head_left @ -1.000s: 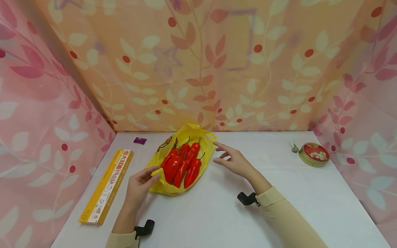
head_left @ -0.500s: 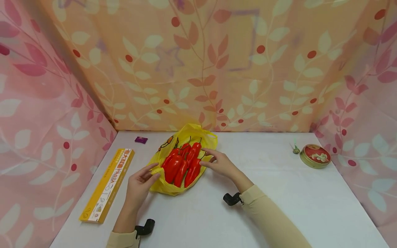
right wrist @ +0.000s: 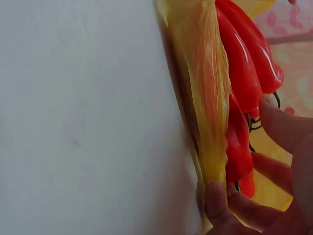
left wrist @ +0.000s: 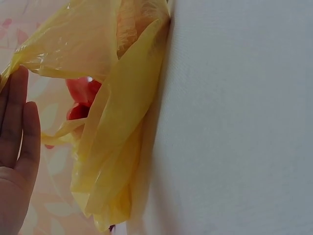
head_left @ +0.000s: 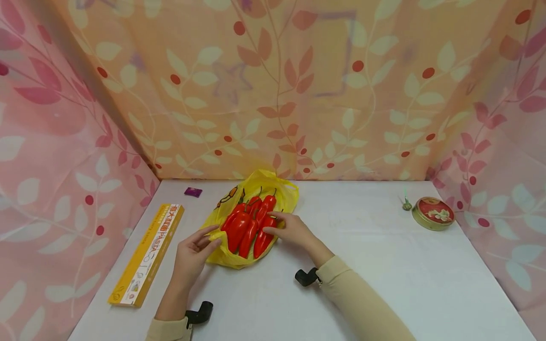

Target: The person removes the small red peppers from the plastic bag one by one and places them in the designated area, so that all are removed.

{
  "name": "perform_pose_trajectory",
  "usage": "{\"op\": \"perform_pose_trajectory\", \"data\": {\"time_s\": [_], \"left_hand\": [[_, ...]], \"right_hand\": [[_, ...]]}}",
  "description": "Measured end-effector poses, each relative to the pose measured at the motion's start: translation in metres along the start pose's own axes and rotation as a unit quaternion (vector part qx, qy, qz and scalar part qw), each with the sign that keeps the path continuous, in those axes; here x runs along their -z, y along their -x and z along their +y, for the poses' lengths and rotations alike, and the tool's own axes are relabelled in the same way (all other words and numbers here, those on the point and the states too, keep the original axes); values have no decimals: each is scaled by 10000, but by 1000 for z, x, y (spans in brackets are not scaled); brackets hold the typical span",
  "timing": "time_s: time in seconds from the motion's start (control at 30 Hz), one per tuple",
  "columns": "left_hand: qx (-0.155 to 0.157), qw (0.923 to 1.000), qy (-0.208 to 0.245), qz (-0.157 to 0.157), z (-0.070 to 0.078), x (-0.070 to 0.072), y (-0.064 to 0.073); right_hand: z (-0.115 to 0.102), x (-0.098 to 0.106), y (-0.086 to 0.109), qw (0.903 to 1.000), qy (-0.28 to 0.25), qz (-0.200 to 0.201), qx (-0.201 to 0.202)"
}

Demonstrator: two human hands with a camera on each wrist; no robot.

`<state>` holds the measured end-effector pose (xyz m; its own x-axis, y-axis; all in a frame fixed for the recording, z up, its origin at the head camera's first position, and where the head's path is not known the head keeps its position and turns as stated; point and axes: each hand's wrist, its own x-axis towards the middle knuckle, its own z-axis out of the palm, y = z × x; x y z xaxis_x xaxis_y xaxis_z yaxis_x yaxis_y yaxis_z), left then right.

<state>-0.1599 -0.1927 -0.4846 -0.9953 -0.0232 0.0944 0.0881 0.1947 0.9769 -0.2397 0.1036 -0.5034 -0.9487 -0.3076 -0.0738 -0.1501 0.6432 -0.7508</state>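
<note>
A yellow plastic bag (head_left: 290,192) lies with its mouth spread, and several glossy red chili peppers (head_left: 266,237) with thin dark stems rest in it. My left hand (head_left: 191,255) pinches the bag's left edge between thumb and fingers; in the left wrist view the film draws up to those fingertips. Over the rightmost peppers reaches my right hand (head_left: 294,230), thumb and index finger apart. In the right wrist view, its upper digit (right wrist: 281,122) is close to a pepper (right wrist: 239,63) and a lower fingertip (right wrist: 216,196) is at the bag's rim. Contact with a pepper is unclear.
On the left of the white table (head_left: 362,293) lies a yellow-and-white pasta box (head_left: 147,258), with a small purple packet (head_left: 193,192) behind it. A round red-topped tin (head_left: 433,214) and a small green item (head_left: 406,204) sit on the right. Patterned curtains (head_left: 273,94) enclose the table.
My right hand has moved left, from beside the bag to over the peppers on its right side. The left hand and the bag have stayed nearly still.
</note>
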Motion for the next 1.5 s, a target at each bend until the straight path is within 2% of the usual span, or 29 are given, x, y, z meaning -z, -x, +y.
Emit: {"op": "perform_pose_trajectory", "data": {"time_s": [0.13,0.27,0.47,0.63,0.77,0.93,1.13,1.4,1.5], "left_hand": [[-1,10000,54,-15,0,1,1],[8,10000,43,-31,1,1,1],[70,10000,47,-4,2,1,1],[113,9999,47,0,3,1,0],[127,9999,28,-27,2,1,0],[62,9999,66,-51,0,0,1],[65,10000,65,25,1,1,2],[119,9999,35,-1,-1,2,0],[99,9999,52,-17,-2,2,0]], "right_hand": [[-7,-6,0,9992,324,152,-201],[-13,-8,1,9982,368,315,-366],[-19,-6,2,9956,-507,607,-495],[-20,3,3,9875,-1315,818,-309],[-18,12,9,9782,-1873,876,-198],[-13,25,16,9705,-2259,843,-97],[-6,50,28,9699,-2245,900,294],[8,84,52,9570,-2703,1053,92],[16,92,60,9595,-2603,1080,32]]}}
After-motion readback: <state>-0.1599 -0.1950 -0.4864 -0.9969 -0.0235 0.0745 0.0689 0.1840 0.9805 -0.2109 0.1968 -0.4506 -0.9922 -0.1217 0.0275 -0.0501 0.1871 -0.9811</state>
